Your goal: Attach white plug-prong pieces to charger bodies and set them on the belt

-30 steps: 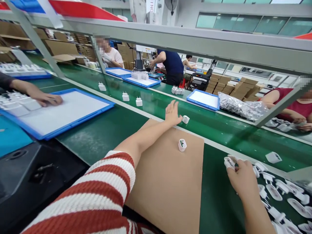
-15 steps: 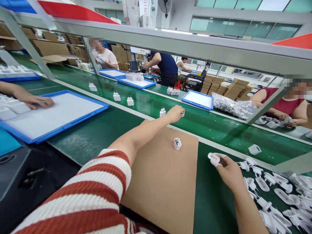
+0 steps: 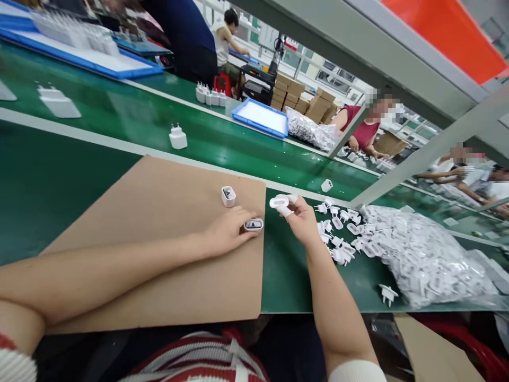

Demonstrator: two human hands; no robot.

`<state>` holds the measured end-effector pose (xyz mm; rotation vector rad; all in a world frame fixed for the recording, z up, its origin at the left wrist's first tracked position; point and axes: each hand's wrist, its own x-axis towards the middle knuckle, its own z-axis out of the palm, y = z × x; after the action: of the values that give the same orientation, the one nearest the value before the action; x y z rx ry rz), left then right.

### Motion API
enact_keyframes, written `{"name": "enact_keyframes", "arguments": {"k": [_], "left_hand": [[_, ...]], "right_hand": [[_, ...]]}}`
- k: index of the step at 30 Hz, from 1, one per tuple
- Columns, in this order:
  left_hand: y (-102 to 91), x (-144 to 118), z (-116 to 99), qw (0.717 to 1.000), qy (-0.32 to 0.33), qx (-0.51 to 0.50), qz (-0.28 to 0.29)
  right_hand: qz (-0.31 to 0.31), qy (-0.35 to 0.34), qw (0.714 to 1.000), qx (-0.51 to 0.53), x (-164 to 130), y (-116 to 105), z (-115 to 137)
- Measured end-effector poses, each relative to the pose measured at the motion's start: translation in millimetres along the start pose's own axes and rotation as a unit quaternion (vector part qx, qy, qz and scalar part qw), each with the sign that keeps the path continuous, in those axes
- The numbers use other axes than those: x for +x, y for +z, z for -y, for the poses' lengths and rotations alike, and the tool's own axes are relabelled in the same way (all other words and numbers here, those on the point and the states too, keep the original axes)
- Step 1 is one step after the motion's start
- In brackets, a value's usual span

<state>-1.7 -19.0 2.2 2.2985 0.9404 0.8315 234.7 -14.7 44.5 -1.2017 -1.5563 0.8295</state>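
Gripping a charger shell (image 3: 253,224), left hand (image 3: 228,231) rests on cardboard (image 3: 159,254).

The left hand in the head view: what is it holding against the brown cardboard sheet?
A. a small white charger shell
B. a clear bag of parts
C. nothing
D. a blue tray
A: the left hand grips a small white charger shell at its fingertips, over the cardboard sheet.

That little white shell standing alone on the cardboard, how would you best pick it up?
Pinch the white shell across its two long flat sides, coming straight down from above. It stands upright with its open end up, free of the left hand, and bare cardboard sheet around it leaves room for fingers.
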Motion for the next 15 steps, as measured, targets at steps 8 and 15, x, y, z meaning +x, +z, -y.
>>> {"name": "enact_keyframes", "arguments": {"k": [8, 15], "left_hand": [[5.2, 6.4, 11.1, 0.994, -0.049, -0.097, -0.012], [5.5, 7.6, 12.1, 0.987, -0.050, -0.152, -0.013]], "right_hand": [[0.040, 0.023, 0.999, -0.009, -3.8, 7.0, 4.5], [0.085, -0.166, 0.948, -0.257, -23.0, 14.5, 31.2]]}}
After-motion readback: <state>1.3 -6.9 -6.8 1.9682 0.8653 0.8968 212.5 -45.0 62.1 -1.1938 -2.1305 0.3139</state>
